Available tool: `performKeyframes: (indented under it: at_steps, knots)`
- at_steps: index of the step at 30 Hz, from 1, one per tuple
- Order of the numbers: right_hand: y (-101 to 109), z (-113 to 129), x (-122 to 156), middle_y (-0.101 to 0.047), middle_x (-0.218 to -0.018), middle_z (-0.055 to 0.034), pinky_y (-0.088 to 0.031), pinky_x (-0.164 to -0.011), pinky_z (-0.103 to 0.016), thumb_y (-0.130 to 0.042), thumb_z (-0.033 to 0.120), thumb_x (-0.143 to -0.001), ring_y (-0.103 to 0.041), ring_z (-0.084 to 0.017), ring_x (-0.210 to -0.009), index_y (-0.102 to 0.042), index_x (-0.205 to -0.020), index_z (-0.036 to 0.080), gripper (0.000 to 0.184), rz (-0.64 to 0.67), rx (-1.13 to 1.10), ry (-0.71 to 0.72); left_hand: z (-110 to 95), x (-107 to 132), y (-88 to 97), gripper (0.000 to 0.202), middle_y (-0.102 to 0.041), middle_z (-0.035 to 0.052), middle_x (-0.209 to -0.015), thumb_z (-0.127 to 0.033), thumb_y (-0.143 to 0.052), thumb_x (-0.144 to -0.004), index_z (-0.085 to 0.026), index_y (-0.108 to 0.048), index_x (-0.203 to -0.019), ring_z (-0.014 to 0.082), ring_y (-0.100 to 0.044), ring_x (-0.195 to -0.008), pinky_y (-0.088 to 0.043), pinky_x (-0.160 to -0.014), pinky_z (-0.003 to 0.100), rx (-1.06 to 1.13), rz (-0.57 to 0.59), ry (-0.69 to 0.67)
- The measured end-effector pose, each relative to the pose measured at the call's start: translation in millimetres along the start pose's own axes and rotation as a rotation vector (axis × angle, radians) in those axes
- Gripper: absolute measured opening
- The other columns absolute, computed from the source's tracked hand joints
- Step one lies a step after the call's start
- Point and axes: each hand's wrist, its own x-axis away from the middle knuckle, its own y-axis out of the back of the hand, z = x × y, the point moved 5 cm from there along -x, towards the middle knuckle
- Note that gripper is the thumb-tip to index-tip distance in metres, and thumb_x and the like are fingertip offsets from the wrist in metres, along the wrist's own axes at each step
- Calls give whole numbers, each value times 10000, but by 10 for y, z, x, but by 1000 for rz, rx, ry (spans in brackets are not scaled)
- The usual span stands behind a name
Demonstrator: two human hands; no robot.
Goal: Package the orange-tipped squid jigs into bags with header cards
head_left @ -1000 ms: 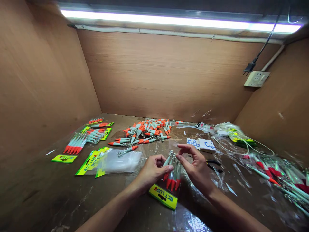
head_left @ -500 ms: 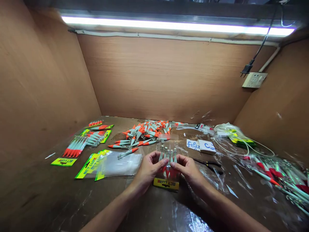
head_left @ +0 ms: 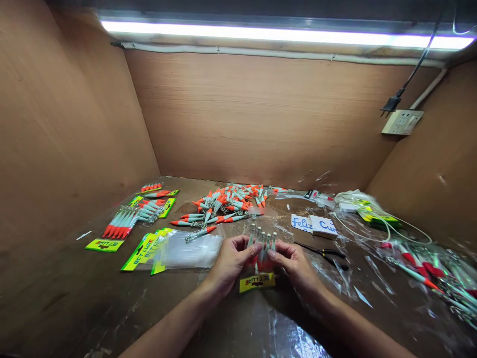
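Observation:
Between my two hands is a clear bag of fishing lures (head_left: 263, 253), its yellow header card (head_left: 257, 282) hanging toward me and printed upside down. Several pale lures with orange-red ends sit side by side in it, hook ends pointing away. My left hand (head_left: 235, 258) pinches the bag's left side, thumb on top. On the right side, my right hand (head_left: 291, 259) grips it the same way. Left of my hands, flat bags with yellow-green cards (head_left: 186, 248) overlap, one loose lure (head_left: 200, 233) across them. Fingers under the bag are hidden.
Behind my hands lies a heap of orange and pale lures (head_left: 231, 201). Filled lure packets (head_left: 121, 223) lie at the left. Pliers (head_left: 328, 252), lettered white cards (head_left: 322, 224) and plastic scraps are on the right, with more lures (head_left: 428, 268) farther over. A plug (head_left: 391, 103) hangs near the socket.
The lures in the bag have shifted slightly and their orange ends look more covered. Both hands keep their grip. The whole view has moved slightly.

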Motion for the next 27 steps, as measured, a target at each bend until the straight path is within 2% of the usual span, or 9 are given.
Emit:
performKeyframes:
  at_steps: [2, 6, 9, 12, 16, 18, 21, 24, 27]
  knots:
    - [-2, 12, -4, -699, -848, -40, -508, -698, -293, -721, 520, -816, -637, -204, -769, -739, -906, 173, 359, -6, 53, 19, 8, -3, 21, 423, -722, 67, -808, -489, -837, -721, -107, -731, -870, 150, -637, -664, -493, -612, 229, -24, -26, -8]
    - [-2, 9, -17, -705, -814, -14, -489, -684, -274, -775, 454, -790, -625, -178, -719, -711, -922, 177, 314, -7, 52, 38, 22, -6, -11, 457, -739, 89, -903, -485, -811, -755, -121, -742, -1023, 188, -672, -746, -510, -662, 262, -25, 65, 20]
    - [22, -15, -21, -730, -888, -32, -501, -728, -293, -754, 469, -813, -649, -196, -771, -716, -939, 181, 316, -29, 39, 40, -10, -18, 12, 400, -745, 81, -927, -461, -818, -756, -134, -754, -978, 180, -666, -781, -500, -698, 251, -93, 40, -41]
    - [37, -48, -32, -732, -907, -30, -506, -754, -304, -756, 489, -805, -659, -207, -799, -711, -965, 192, 340, -39, 29, 49, -4, -28, 27, 395, -742, 82, -855, -472, -806, -763, -114, -762, -926, 178, -657, -746, -498, -694, 254, -126, 19, -48]
    - [74, -102, -58, -677, -758, -7, -481, -660, -276, -791, 498, -761, -601, -172, -679, -639, -808, 182, 355, -81, 36, 45, 6, -31, 7, 425, -732, 78, -936, -460, -815, -754, -130, -724, -1006, 190, -665, -812, -506, -701, 253, -72, 28, -24]
    - [90, -114, -61, -638, -700, 6, -453, -608, -259, -783, 514, -760, -556, -154, -627, -602, -757, 186, 375, -94, 54, 44, -8, -37, 18, 416, -718, 55, -899, -458, -842, -719, -136, -699, -941, 164, -649, -770, -494, -671, 230, -66, 0, -40]
    - [93, -93, -48, -612, -693, 7, -432, -604, -249, -734, 534, -804, -530, -144, -622, -611, -733, 179, 382, -89, 103, 67, 2, -50, 48, 416, -658, 10, -723, -490, -843, -703, -133, -649, -794, 115, -581, -612, -449, -581, 206, -89, -39, -31]
    - [98, -73, -31, -609, -687, 6, -422, -598, -248, -700, 544, -831, -526, -144, -623, -664, -738, 168, 389, -99, 153, 72, 31, -55, 68, 411, -660, 14, -747, -492, -830, -718, -137, -642, -802, 121, -593, -628, -455, -595, 217, -88, -47, -27]
    - [114, -63, -26, -653, -764, -19, -447, -631, -259, -696, 543, -835, -568, -168, -691, -707, -797, 160, 384, -117, 160, 81, 70, -56, 81, 399, -663, 10, -772, -447, -856, -697, -144, -627, -818, 122, -605, -663, -461, -616, 215, -74, -46, -26]
